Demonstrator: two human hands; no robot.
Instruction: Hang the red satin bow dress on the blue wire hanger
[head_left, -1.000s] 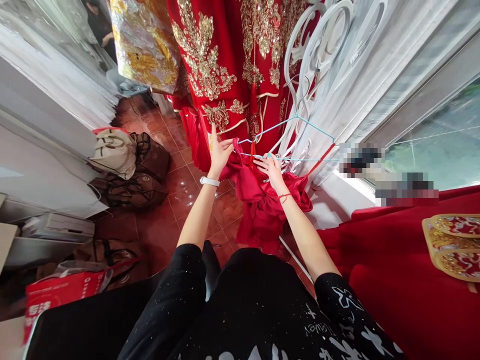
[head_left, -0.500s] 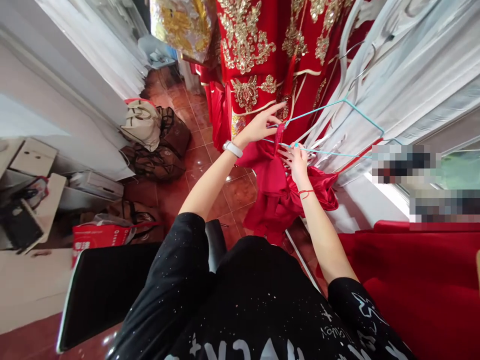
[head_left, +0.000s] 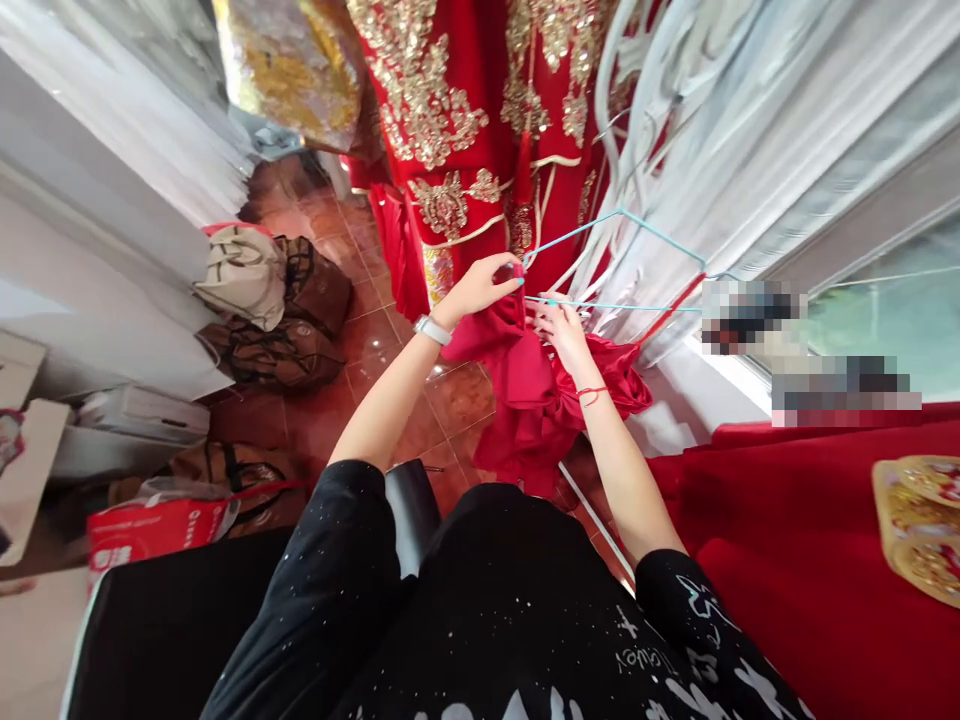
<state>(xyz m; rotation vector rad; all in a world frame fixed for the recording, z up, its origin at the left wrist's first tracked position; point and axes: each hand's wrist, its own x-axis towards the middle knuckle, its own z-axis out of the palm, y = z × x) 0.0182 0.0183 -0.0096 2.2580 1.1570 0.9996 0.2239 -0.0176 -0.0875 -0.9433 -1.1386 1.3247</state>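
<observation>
left hand (head_left: 480,285) pinched on the top edge of the red satin garment (head_left: 540,400), up at twelve o'clock; right hand (head_left: 561,332) just beside at one o'clock, fingers against cloth under the blue wire hanger (head_left: 622,306), grip unclear. seemingly mid-draping over the bar; calls for a steady hanger and a gentle pull.

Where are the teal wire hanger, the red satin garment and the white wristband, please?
teal wire hanger (head_left: 637,306), head view, on its lower bar.
red satin garment (head_left: 529,400), head view, on the bunched folds.
white wristband (head_left: 433,329), head view, on the band at the left wrist.
</observation>
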